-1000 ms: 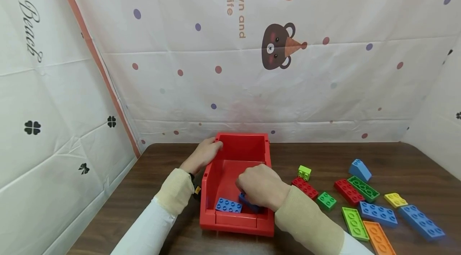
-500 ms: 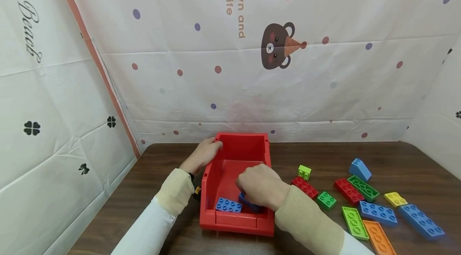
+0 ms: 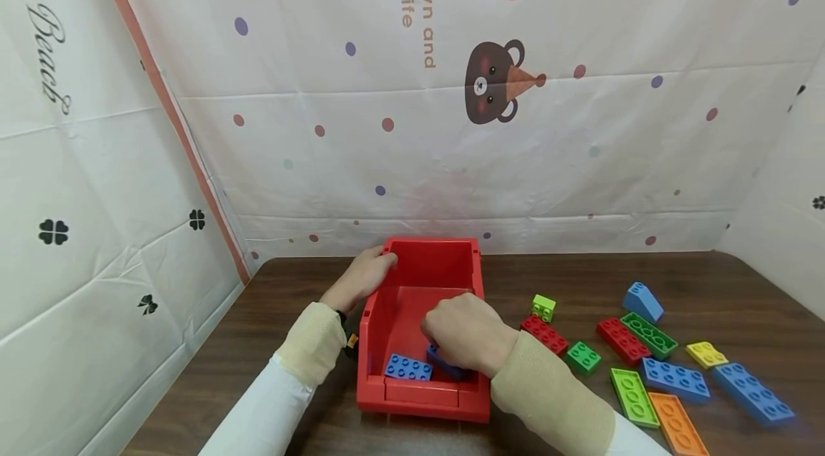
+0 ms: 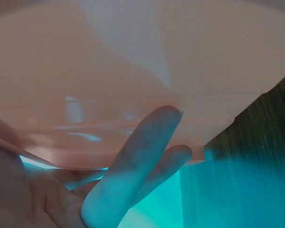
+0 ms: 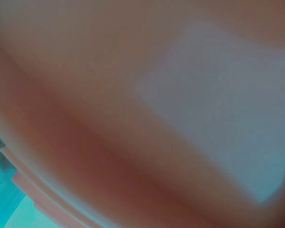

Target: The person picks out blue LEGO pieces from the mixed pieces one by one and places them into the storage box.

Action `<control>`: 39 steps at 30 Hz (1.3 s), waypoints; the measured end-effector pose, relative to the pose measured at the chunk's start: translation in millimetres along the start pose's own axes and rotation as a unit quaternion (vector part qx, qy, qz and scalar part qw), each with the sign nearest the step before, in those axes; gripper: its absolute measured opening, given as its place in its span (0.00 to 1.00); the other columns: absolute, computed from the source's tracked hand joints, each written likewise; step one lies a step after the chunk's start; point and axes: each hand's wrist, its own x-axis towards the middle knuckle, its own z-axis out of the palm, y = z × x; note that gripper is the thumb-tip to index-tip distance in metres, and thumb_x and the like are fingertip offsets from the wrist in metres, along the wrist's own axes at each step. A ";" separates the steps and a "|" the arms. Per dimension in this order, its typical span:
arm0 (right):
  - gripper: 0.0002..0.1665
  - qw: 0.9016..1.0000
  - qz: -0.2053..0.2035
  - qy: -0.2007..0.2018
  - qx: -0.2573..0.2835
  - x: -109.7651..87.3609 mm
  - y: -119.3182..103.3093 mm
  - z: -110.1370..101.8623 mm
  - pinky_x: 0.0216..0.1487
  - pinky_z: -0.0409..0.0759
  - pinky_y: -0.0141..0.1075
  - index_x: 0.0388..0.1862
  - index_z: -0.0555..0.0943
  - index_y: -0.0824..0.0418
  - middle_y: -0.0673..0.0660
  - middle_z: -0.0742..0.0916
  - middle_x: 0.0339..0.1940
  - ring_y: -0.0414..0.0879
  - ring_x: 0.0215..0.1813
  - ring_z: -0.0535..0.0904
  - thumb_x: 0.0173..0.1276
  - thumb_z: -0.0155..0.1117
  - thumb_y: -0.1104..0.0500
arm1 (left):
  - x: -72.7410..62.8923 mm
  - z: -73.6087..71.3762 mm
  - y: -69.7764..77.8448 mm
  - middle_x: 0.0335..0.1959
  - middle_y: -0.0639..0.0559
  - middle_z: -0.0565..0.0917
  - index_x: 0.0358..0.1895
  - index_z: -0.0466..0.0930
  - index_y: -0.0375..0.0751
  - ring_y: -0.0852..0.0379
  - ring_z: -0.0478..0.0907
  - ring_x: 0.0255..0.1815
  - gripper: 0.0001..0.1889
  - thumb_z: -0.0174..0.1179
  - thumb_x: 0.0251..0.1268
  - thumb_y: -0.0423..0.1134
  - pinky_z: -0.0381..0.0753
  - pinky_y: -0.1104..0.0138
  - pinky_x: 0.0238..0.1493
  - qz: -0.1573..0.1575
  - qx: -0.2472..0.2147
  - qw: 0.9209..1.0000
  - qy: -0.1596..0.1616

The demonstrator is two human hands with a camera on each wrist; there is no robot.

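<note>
A red plastic bin (image 3: pixel 406 313) stands on the table in the head view, its low front facing me. My left hand (image 3: pixel 361 277) grips the bin's left wall near the back, thumb over the rim. The left wrist view shows two fingers (image 4: pixel 145 152) against the wall's outer side. Inside the bin, my right hand (image 3: pixel 467 333) is curled over a blue toy brick (image 3: pixel 445 363) near the front right, its fingertips hidden. Left of it lies another blue toy brick (image 3: pixel 408 367), studs up. The right wrist view is blurred and mostly filled by a reddish surface.
Right of the bin lie several loose toy bricks, among them a red one (image 3: pixel 544 334), a green one (image 3: pixel 583 357), a blue sloped one (image 3: pixel 642 302) and an orange one (image 3: pixel 677 424). A printed white sheet (image 3: pixel 290 177) hangs behind the brown table (image 3: pixel 303 273).
Both hands, the bin and the bricks keep their places. Only the head view has shifted very slightly.
</note>
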 end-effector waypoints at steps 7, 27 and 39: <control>0.15 1.000 -0.001 0.002 0.003 -0.2 0.1 -0.8 0.27 0.78 0.30 0.29 0.85 0.53 0.45 0.76 0.15 0.38 0.19 0.71 0.53 0.87 0.52 | -0.2 -0.3 0.6 0.54 0.34 0.84 0.60 0.77 0.32 0.38 0.86 0.44 0.21 0.43 0.81 0.43 0.90 0.58 0.39 0.002 -0.002 1.000 -0.003; 0.16 1.000 -0.005 0.003 -0.006 1.3 0.9 -2.3 0.29 0.80 0.30 0.30 0.85 0.53 0.45 0.77 0.16 0.38 0.19 0.72 0.54 0.86 0.51 | -1.3 -1.2 3.1 0.51 0.34 0.84 0.58 0.77 0.32 0.38 0.86 0.44 0.20 0.43 0.81 0.43 0.89 0.59 0.39 -0.002 -0.002 1.000 0.007; 0.13 1.000 0.004 -0.012 0.028 1.8 1.1 -1.7 0.30 0.78 0.29 0.32 0.85 0.52 0.44 0.77 0.17 0.36 0.19 0.72 0.58 0.84 0.52 | 0.0 0.6 3.0 0.54 0.34 0.83 0.60 0.77 0.31 0.37 0.85 0.48 0.21 0.43 0.80 0.43 0.89 0.59 0.41 -0.008 0.002 1.000 0.005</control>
